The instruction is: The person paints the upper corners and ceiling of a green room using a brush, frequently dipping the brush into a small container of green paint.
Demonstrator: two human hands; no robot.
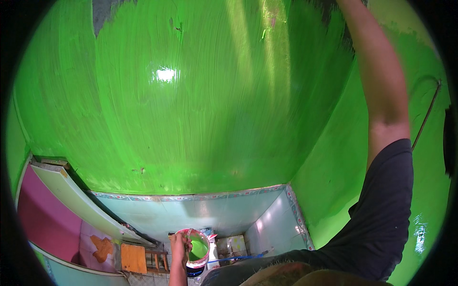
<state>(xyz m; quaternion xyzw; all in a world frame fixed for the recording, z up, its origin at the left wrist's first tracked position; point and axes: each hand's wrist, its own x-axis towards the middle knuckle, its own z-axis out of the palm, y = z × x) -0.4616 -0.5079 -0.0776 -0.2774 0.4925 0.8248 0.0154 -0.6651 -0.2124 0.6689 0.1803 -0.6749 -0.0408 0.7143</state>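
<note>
Paint bucket [200, 263] and left hand [180, 245] were together low in the view: the hand was at the bucket's left rim, fingers curled in narrowly, as if gripping it, though whether they held the rim or a handle was too small to make out. Green paint [198, 250] showed inside, just to the right of those fingers. The right arm [384, 66] stretched up, well above and to the right of the left hand; the right hand lay beyond the upper edge, so whether it was spread or closed, and what it held, could not be told.

Ahead of the left hand, the wall [191, 109] carried streaky green strokes, mostly up and down, with a wet-looking shine high above that hand. A grey patch [107, 16] without green showed far above and left of it, and a dark ragged patch [330, 9] lay just left of the raised forearm.

Doing this coat well seemed to call for modest loads of paint, long overlapping strokes, and ragged edges blended while wet. The left hand, in my judgement, did best to hold the bucket level and close, since a tip or drip could mark the tiles [157, 209] beyond it.
</note>
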